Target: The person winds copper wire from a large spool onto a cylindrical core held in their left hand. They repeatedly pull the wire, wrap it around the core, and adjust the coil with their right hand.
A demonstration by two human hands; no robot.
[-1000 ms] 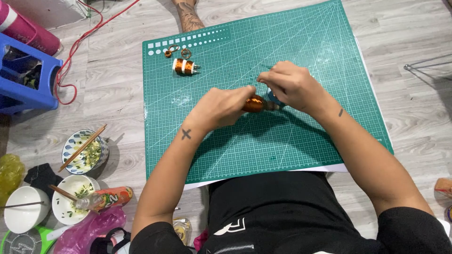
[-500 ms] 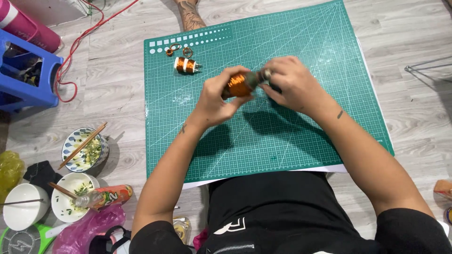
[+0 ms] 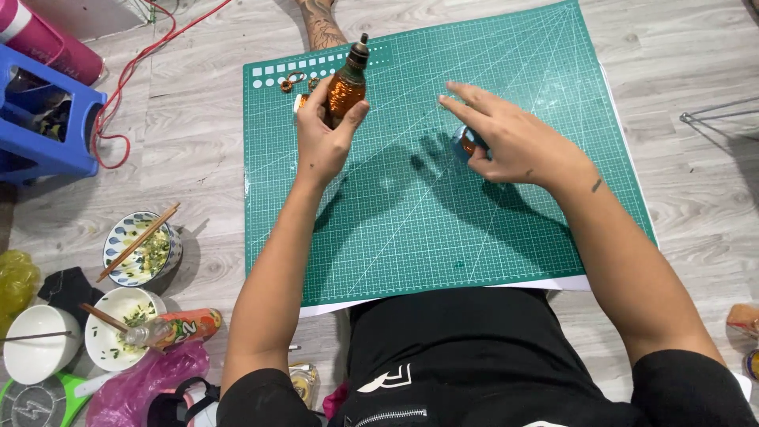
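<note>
Under both hands: green cutting mat [image 3: 411,229] with a white grid, spread on the wooden floor [image 3: 198,174].
Far left of the left hand: blue plastic stool [image 3: 39,130], a red cable [image 3: 118,103] trailing beside it.
Below and left of the left hand: patterned bowl [image 3: 134,253] with chopsticks across it; two white bowls [image 3: 71,348] nearer the body.
Left hand [image 3: 328,130]: raised over the mat's upper part, fingers closed around the copper-wound rotor [image 3: 346,87], shaft end pointing away from the body.
Right hand [image 3: 506,142]: palm down, fingers spread loosely, resting on a small blue-and-orange part [image 3: 464,144] that lies on the mat; whether it grips the part cannot be told.
Just beyond the left hand: small metal rings [image 3: 294,79] lying on the mat.
</note>
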